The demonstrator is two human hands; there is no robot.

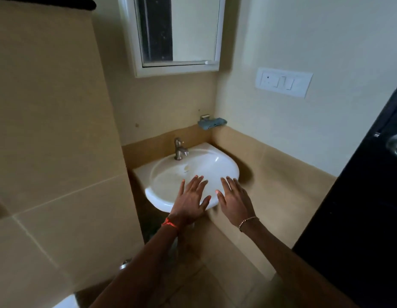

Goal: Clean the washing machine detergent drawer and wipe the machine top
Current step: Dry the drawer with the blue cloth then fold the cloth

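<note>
Hovering over a white sink [171, 196], left hand [189, 202], right hand [234, 200], grip wide, empty

A white washbasin [224, 167] stands in the far corner against the beige tiled walls. A metal tap [179, 150] is fixed on its far rim. Above, to the right, a small wall holder [205, 117] carries a blue-grey cloth [212, 123].
</note>
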